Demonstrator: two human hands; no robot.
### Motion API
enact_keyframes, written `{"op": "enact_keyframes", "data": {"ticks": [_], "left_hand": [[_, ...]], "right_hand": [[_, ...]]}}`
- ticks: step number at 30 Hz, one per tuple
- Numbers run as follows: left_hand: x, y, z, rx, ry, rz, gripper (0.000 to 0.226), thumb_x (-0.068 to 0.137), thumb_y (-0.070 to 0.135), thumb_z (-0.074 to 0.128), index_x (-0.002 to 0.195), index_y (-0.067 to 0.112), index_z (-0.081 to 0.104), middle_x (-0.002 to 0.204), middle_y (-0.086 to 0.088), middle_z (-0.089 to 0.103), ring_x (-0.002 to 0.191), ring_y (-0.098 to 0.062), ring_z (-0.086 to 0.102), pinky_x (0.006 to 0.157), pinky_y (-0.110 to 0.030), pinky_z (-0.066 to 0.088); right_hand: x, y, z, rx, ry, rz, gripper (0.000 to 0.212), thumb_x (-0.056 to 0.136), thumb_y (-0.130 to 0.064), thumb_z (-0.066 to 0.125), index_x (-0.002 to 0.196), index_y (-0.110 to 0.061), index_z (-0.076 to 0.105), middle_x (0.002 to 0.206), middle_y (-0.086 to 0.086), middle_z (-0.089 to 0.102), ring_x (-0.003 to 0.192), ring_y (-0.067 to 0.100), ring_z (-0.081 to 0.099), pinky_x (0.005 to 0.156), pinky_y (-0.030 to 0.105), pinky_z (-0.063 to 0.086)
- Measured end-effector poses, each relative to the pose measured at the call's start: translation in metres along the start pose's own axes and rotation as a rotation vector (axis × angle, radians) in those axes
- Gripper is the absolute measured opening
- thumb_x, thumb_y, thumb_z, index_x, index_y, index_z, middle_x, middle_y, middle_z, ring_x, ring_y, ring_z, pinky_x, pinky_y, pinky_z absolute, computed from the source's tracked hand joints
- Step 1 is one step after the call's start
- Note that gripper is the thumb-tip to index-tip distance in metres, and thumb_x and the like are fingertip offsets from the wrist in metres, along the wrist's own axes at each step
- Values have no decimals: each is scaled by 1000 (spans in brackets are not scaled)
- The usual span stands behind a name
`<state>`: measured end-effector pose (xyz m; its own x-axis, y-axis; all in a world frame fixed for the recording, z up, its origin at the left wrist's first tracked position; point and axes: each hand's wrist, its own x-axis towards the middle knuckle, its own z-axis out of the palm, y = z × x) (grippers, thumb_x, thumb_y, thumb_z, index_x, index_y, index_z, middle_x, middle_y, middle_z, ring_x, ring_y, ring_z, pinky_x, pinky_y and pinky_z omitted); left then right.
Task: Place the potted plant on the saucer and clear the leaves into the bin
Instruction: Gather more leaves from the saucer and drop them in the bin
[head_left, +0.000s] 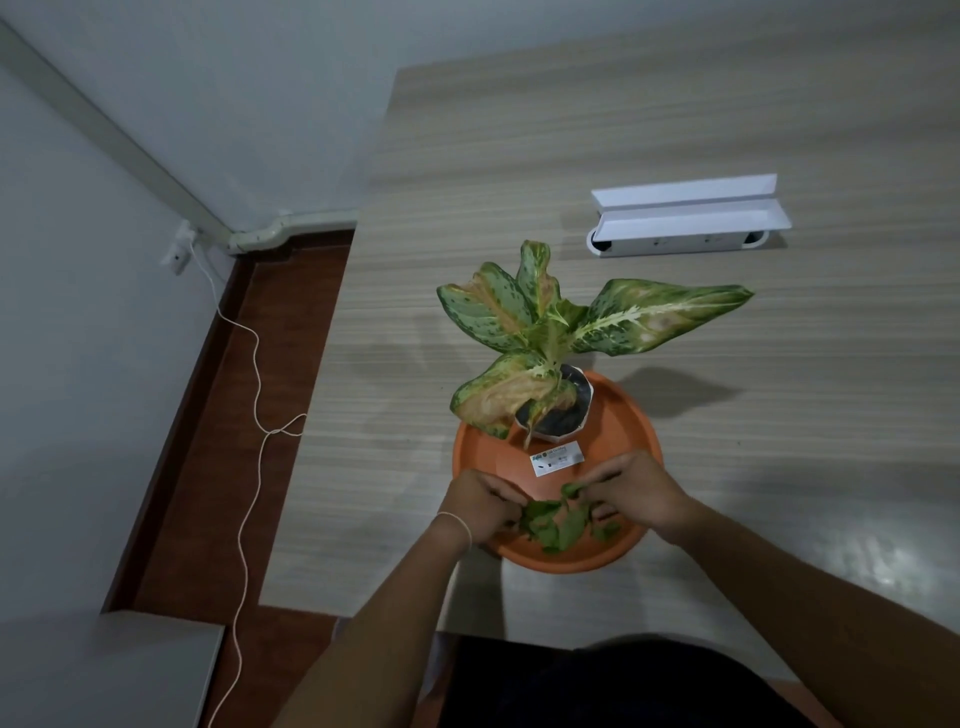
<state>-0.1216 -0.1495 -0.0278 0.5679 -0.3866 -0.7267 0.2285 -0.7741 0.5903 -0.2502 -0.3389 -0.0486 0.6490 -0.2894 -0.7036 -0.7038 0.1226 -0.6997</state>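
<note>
Two sets of fingertips (511, 501) are pinched in close on a small pile of loose green leaves (558, 525). The left hand (480, 504) is curled tight at one side of the pile, and the right hand (636, 493) is bent over the other side with a leaf tip caught in its fingers. Both hands look closed on the leaves, though I can't see every fingertip.

The leaves lie at the near edge of the round orange plastic saucer (639, 415). Farther back on that same saucer stands the small white pot with the spotty green and pink plant (550, 332). So I think the plant part is done, and the leaf-clearing part is going on now.

A white sticker label (557, 458) sits on the saucer between pot and hands. All of it rests on the striped grey wooden table (519, 130).

No bin shows anywhere. Next, I guess, the hands must scoop the whole pile up together, lift without dropping bits, and find the bin.
</note>
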Motion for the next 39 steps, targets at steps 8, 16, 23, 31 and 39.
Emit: {"op": "enact_keyframes", "data": {"ticks": [8, 16, 23, 31, 39], "left_hand": [[-15, 10, -10, -541, -1, -108, 22, 79, -17, 65, 69, 0, 75, 78, -19, 72, 77, -29, 71, 62, -30, 62], [-24, -6, -13, -723, 0, -132, 23, 79, -19, 64, 70, -1, 76, 80, -22, 73, 76, -28, 73, 74, -36, 63], [-48, -30, -35, -884, 65, -101, 15, 80, -17, 64, 88, -8, 72, 86, -24, 72, 79, -27, 73, 69, -31, 62], [-114, -116, -95, -1138, 296, -75, 15, 82, -21, 58, 85, -11, 68, 75, -22, 72, 68, -24, 72, 60, -26, 61], [-209, -259, -161, -1303, 499, -65, 17, 83, -21, 55, 88, -10, 66, 68, -19, 72, 61, -21, 72, 58, -25, 61]], "right_hand": [[-3, -19, -12, 516, -63, 110, 17, 79, 10, 72, 95, 6, 76, 91, 18, 78, 75, 20, 76, 61, 22, 60], [-5, -23, -10, 716, -97, 179, 22, 77, 13, 73, 99, 10, 74, 91, 22, 76, 69, 21, 73, 60, 22, 62], [-11, -30, 30, 726, -166, 232, 22, 77, 13, 72, 98, 8, 73, 84, 19, 75, 61, 20, 71, 57, 22, 61], [-24, -61, 130, 642, -306, 222, 13, 83, 14, 62, 91, 7, 69, 72, 13, 73, 56, 16, 71, 53, 20, 60], [-47, -74, 279, 540, -439, 226, 28, 88, 14, 54, 75, 1, 75, 67, 9, 74, 52, 15, 71, 49, 19, 58]]}}
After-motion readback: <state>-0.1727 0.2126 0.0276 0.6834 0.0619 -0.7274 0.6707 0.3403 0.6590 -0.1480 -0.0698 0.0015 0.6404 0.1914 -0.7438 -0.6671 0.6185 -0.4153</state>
